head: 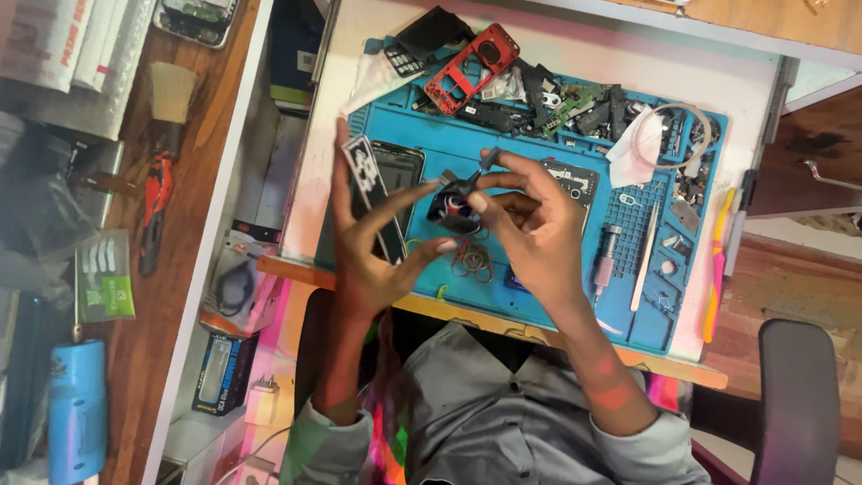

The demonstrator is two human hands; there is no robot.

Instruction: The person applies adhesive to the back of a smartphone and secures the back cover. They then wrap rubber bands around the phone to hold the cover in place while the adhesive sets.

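Holding a small dark round part with red and blue markings above a blue repair mat, a person in a grey shirt works at a cluttered desk, seen from overhead with the torso at the bottom of the frame.

At far left, on a wooden shelf, lie a red-handled tool, a green-and-white packet and a blue cylinder. Boxed accessories sit just left of the desk's edge.

Left of centre, the left hand is spread open, its thumb and forefinger pinching the part from the left. Behind its fingers a black phone lies flat on the mat, with a black-and-white patterned strip beside it.

At centre, the right hand closes its fingertips on a thin dark tool that meets the top of the part. Loose rubber bands lie on the mat directly below.

Along the upper edge of the mat sit a red phone frame and a heap of dark circuit parts. Toward the right are a white tissue, a pink-handled screwdriver and white tweezers. A yellow-and-pink tool lies just off the mat's right edge, and a dark chair back fills the lower right corner.
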